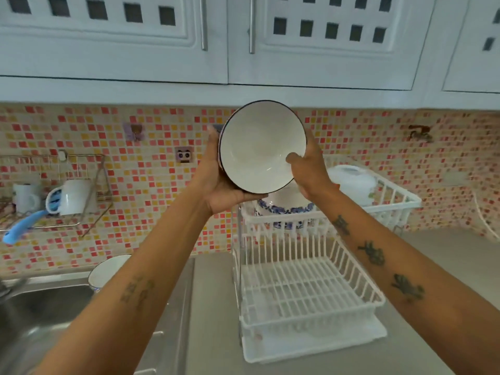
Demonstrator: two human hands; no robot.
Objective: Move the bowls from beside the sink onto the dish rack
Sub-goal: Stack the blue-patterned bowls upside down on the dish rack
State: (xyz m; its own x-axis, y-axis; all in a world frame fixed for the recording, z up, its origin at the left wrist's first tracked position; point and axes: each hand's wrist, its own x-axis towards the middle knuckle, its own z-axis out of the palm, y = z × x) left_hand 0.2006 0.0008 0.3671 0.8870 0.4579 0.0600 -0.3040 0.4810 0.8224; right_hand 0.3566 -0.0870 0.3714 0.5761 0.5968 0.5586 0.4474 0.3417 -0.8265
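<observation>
a: above the upper tier of the white two-tier wire dish rack (305, 288), i see a round white bowl with a thin dark rim (261, 146) held up in the air, tilted so its inside faces me.

b: how are the hands on it?

a: my left hand (221, 182) cups it from below and behind, palm under the base, fingers curled round the left edge. my right hand (308, 169) pinches the right rim, thumb inside the bowl, fingers behind. both are closed on it.

b: anything already on the rack?

a: a white bowl with a blue floral pattern (284, 209) sits in the upper tier just under the held one, and a white plastic lidded container (351, 180) lies further right. the lower tier shows only its wires.

b: and by the sink?

a: another white bowl with a dark rim (107, 270) rests on the steel counter beside the stainless steel sink (40, 307), partly hidden by my left forearm.
</observation>
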